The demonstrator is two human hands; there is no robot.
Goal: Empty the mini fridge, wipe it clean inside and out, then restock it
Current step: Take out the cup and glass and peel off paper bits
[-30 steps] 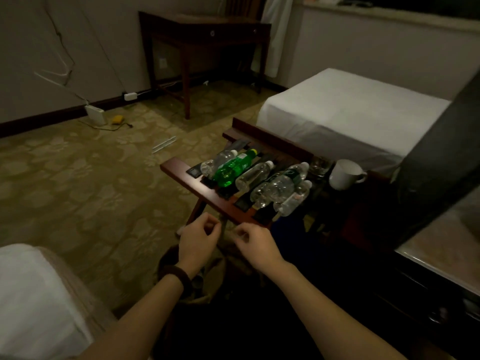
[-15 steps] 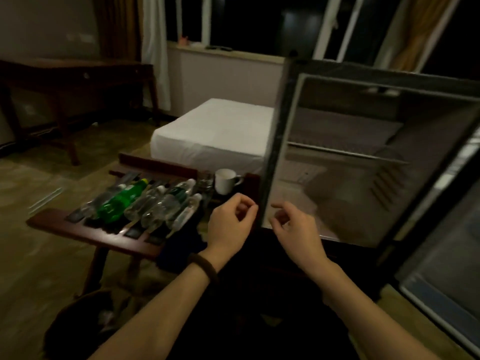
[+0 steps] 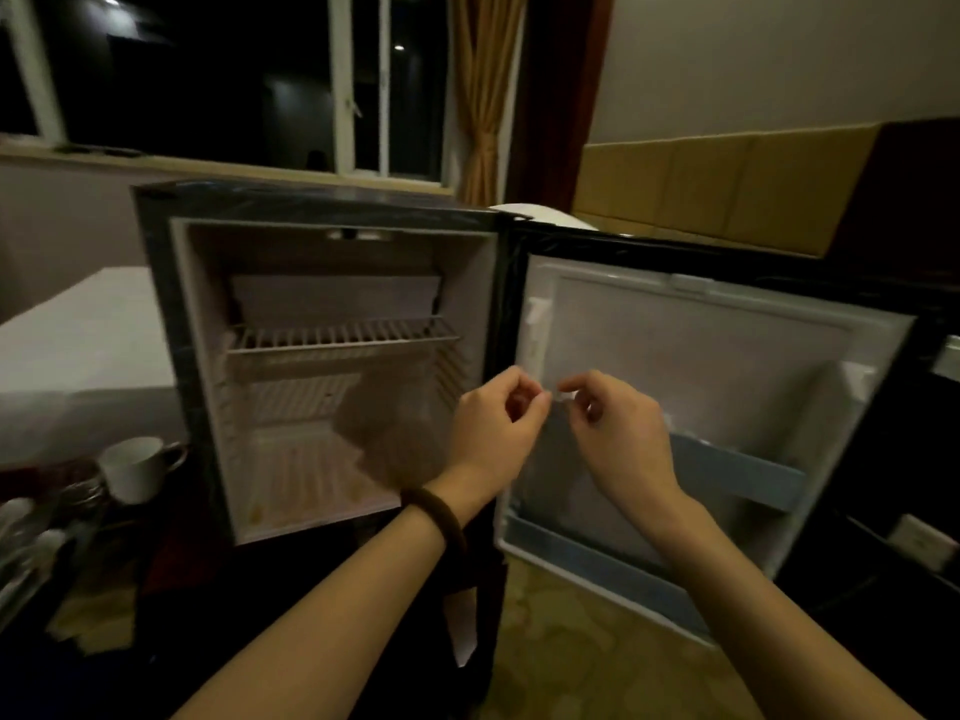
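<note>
The room is dim and the picture soft, so much stays unclear. At the lower left edge, pale rounded shapes are cut off and too blurred to name; only a white mug (image 3: 136,469) beside them reads plainly. A brownish smear (image 3: 387,433) hangs in front of the lower fridge interior, just left of the left wrist, and it cannot be told whether it is a thing or motion blur. A pale strip (image 3: 462,628) dangles below the dark band (image 3: 441,517) on that wrist; what it is cannot be told.

The mini fridge (image 3: 322,376) stands open straight ahead, its door (image 3: 691,407) swung out to the right. Inside, a wire shelf (image 3: 343,335) crosses the upper part, and nothing sits on it or on the stained floor below. The door's lower rails carry nothing either.

Both hands meet in front of the hinge side, between the cabinet and the door. The left hand (image 3: 496,428) has its fingers curled in, thumb and forefinger pressed together at the tip. The right hand (image 3: 615,433) mirrors it, fingers curled, pinching with thumb and forefinger. Between the two grips lies a small pale speck (image 3: 563,396), too tiny and blurred to identify; whether either hand truly holds it cannot be told.

Behind the fridge are a dark window (image 3: 208,80), a tied curtain (image 3: 485,96) and a white bed (image 3: 83,335) at left.
</note>
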